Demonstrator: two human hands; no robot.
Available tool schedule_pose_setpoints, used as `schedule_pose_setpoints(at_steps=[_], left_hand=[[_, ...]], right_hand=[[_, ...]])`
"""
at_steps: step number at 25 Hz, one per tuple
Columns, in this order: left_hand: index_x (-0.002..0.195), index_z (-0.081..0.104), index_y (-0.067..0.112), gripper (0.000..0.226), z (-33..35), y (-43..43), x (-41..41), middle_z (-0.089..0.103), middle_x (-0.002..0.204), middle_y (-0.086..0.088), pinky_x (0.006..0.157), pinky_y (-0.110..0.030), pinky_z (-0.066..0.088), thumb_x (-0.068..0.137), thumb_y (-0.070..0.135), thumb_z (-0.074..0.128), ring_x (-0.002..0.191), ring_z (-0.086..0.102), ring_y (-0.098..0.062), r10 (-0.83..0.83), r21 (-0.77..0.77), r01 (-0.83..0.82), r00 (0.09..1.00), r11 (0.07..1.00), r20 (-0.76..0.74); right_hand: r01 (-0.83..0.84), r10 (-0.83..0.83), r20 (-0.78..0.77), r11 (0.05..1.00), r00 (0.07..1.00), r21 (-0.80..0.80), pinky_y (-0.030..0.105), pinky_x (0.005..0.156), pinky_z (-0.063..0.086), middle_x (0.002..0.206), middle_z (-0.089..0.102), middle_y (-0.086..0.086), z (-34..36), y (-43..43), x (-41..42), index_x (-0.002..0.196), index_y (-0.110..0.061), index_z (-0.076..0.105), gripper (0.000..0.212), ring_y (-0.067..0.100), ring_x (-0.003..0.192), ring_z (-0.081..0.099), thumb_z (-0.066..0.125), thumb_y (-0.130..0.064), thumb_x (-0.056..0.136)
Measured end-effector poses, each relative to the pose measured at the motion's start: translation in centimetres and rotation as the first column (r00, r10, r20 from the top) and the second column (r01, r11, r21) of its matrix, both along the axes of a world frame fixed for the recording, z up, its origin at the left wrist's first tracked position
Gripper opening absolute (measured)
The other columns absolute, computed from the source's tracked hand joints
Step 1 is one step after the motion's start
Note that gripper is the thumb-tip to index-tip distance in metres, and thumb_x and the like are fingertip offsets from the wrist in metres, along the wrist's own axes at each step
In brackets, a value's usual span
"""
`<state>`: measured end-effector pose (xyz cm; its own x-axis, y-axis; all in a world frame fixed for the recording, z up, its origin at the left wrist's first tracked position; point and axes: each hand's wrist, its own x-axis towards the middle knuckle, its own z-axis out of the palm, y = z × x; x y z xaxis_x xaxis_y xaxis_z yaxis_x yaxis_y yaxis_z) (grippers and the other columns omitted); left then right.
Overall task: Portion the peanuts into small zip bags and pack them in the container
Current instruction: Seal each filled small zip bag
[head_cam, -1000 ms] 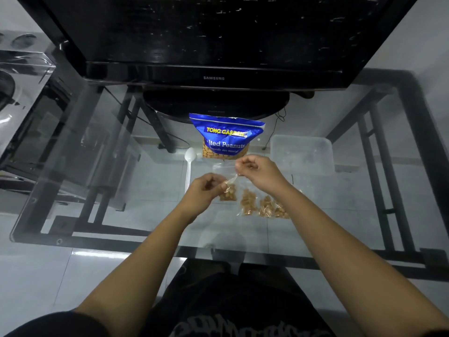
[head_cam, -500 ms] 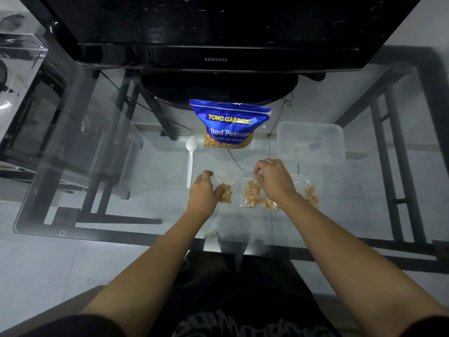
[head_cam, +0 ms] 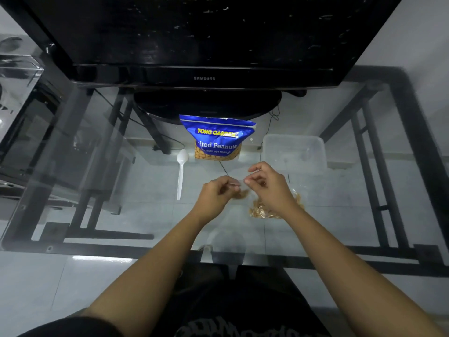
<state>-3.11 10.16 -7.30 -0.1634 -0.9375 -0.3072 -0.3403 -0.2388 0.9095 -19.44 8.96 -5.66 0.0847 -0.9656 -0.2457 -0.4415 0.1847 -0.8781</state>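
At the bottom of the frame two bare forearms reach up from a dark shirt over the glass counter (head_cam: 121, 190). In the middle of the frame the left hand (head_cam: 216, 193) and right hand (head_cam: 269, 186) meet just above the glass. Between them hangs a small clear zip bag (head_cam: 243, 194) with some peanuts in its bottom. Each hand's fingers are curled and pinch its top edge, left and right. Filled bags (head_cam: 262, 211) lie on the counter just below the right wrist, partly hidden by it. A white spoon (head_cam: 181, 171) lies left of the hands, bowl upward. Above the hands stands the blue peanut pack (head_cam: 217, 137). To its right sits the clear container (head_cam: 294, 152). A black TV (head_cam: 204, 40) fills the top.
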Motion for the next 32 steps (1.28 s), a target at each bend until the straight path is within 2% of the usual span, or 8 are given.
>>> schedule_pose_setpoints(at_steps=[4,9,11,17,20,23,28,32], left_hand=[[0.095,0.066,0.017,0.009,1.6,-1.0,0.4,0.068,0.085,-0.004,0.075,-0.034,0.055,0.088,0.015,0.061,0.081,0.065,-0.018,0.021,0.011,-0.02,0.994,1.0,-0.11],[0.093,0.064,0.015,0.006,4.4,-2.3,0.0,0.064,0.081,-0.003,0.063,-0.023,0.054,0.088,0.013,0.061,0.075,0.066,-0.013,0.035,0.018,-0.033,0.982,0.999,-0.185],[0.089,0.064,0.013,0.002,5.0,-2.6,-0.1,0.065,0.079,-0.005,0.062,-0.022,0.056,0.087,0.012,0.063,0.071,0.068,-0.011,0.016,-0.04,-0.023,0.987,0.999,-0.162],[0.089,0.066,0.01,0.01,5.5,-3.2,-0.5,0.068,0.077,-0.004,0.065,-0.023,0.054,0.088,0.019,0.062,0.071,0.066,-0.013,-0.1,-0.246,0.138,0.981,0.959,0.164],[0.085,0.063,0.01,0.008,4.9,-3.1,-0.6,0.064,0.072,-0.002,0.062,-0.021,0.049,0.088,0.017,0.061,0.067,0.062,-0.012,-0.101,-0.283,0.17,0.965,0.944,0.243],[0.081,0.06,0.017,0.007,4.9,-3.0,0.1,0.063,0.071,0.003,0.064,-0.019,0.047,0.088,0.019,0.061,0.068,0.061,-0.01,-0.085,-0.274,0.164,0.957,0.948,0.279],[0.077,0.059,0.015,0.013,4.9,-2.8,0.8,0.06,0.07,0.005,0.068,-0.022,0.048,0.086,0.023,0.064,0.069,0.061,-0.011,-0.003,-0.176,0.028,0.99,0.984,0.139],[0.104,0.061,0.012,0.02,3.6,-1.5,1.0,0.067,0.097,0.001,0.085,-0.023,0.053,0.085,0.017,0.065,0.094,0.065,-0.012,-0.077,0.053,0.089,0.978,0.995,-0.194]], right_hand=[[0.101,-0.116,0.204,0.992,0.972,0.08,0.013,0.071,0.046,0.083,0.07,-0.006,0.6,0.1,-0.5,0.091,-0.02,0.065,0.005,0.001,0.076,0.066,0.064,-0.02,0.086],[0.245,-0.274,0.385,0.962,0.882,0.122,0.016,0.064,0.054,0.071,0.069,-0.001,1.5,-0.1,0.0,0.081,-0.015,0.066,0.007,0.002,0.061,0.065,0.063,-0.012,0.086],[0.233,-0.246,0.35,0.969,0.904,0.079,0.018,0.065,0.055,0.071,0.069,0.002,1.9,-0.3,0.1,0.082,-0.012,0.068,0.005,0.003,0.06,0.064,0.065,-0.015,0.085],[0.213,-0.205,0.251,0.977,0.946,-0.004,0.023,0.071,0.057,0.076,0.071,0.001,2.6,-0.4,0.3,0.082,-0.017,0.069,0.004,0.01,0.069,0.069,0.067,-0.02,0.084],[0.197,-0.191,0.085,0.978,0.978,-0.068,0.011,0.065,0.051,0.073,0.069,-0.004,2.7,-0.3,0.2,0.083,-0.015,0.069,0.007,0.004,0.068,0.065,0.066,-0.021,0.084],[0.203,-0.198,0.058,0.975,0.978,-0.092,0.005,0.059,0.046,0.071,0.066,-0.003,3.1,-0.3,-0.3,0.083,-0.013,0.068,0.007,0.005,0.066,0.063,0.066,-0.019,0.084],[0.167,-0.163,0.088,0.985,0.983,-0.038,0.016,0.069,0.053,0.075,0.068,0.001,3.2,-0.5,-0.7,0.087,-0.013,0.068,0.009,0.012,0.071,0.065,0.064,-0.021,0.086],[0.139,-0.207,0.408,0.972,0.889,0.19,0.018,0.074,0.056,0.08,0.068,0.003,3.3,-0.4,-0.5,0.09,-0.01,0.065,0.009,0.006,0.07,0.065,0.058,-0.015,0.09]])
